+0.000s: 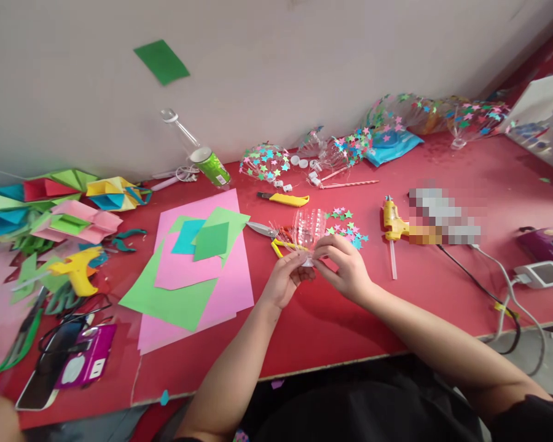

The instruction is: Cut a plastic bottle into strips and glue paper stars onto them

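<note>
My left hand [286, 277] and my right hand [345, 263] meet over the red table [332, 319], both pinching the base of a clear cut plastic bottle piece [308, 228] whose fringed strips fan upward. A small heap of paper stars [348, 228] in several colours lies just beyond my right hand. Scissors with yellow handles [273, 236] lie under and left of the bottle piece.
A yellow glue gun [394, 226] lies to the right, its cable running to the edge. A yellow utility knife [286, 198] lies farther back. Pink and green paper sheets [198, 270] lie left. Star-covered bottle pieces [265, 161] line the wall. Folded paper shapes [69, 205] fill the far left.
</note>
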